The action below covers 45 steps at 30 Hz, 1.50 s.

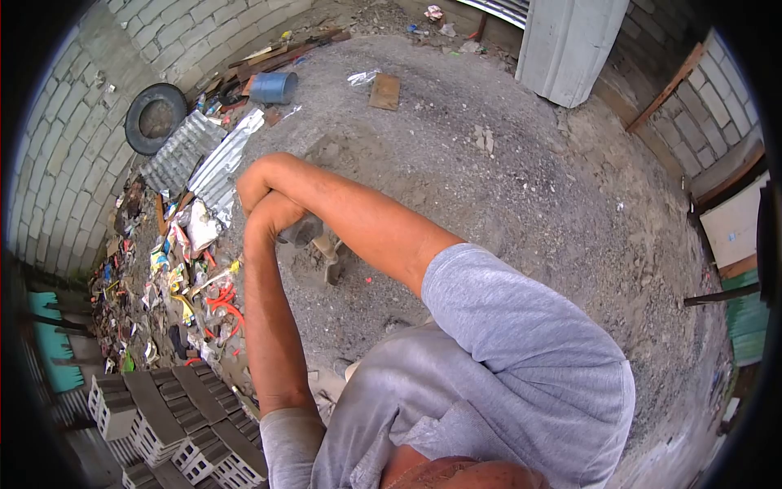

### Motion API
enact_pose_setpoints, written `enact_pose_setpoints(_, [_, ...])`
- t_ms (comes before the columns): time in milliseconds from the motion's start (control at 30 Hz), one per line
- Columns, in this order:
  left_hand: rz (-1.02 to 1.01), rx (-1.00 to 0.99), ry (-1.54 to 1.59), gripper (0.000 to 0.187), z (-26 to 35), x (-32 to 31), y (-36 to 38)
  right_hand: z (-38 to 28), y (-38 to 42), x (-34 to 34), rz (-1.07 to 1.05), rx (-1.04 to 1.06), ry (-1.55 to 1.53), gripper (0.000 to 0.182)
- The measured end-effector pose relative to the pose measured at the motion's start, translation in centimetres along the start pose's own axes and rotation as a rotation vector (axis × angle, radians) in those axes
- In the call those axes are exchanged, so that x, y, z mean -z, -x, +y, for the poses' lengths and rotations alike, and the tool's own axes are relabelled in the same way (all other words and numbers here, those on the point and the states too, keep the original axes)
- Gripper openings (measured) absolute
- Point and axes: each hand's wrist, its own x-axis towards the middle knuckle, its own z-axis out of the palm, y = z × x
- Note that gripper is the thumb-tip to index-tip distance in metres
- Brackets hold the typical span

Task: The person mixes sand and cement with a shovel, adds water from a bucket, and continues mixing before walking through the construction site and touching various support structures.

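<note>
Shovel handle (324,244) was gripped by both hands: left hand (267,222) and right hand (259,181) closed together above gravel ground (489,163).

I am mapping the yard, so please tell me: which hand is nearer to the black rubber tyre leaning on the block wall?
Probably the left hand, though both hands are clasped together. The black rubber tyre stands far up-left of them; the right hand is about as near.
</note>
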Motion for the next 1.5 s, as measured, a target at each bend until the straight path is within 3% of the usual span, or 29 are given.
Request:
enact_pose_setpoints(800, [-0.01, -0.002, 0.012, 0.034, -0.7, 0.5, -0.1, 2.3, -3.0, -0.2, -0.067, 0.118, 0.036, 0.034])
enact_pose_setpoints(1333, [-0.011, 0.0, 0.018, 0.035, -1.1, 0.9, -0.3, 1.3, -1.3, 0.6, 0.006, 0.038, -0.049, 0.034])
enact_pose_setpoints(1500, [-0.01, 0.002, 0.018, 0.035, -1.2, 0.7, -0.1, 1.6, -1.8, 0.6, -0.008, 0.153, 0.09, 0.035])
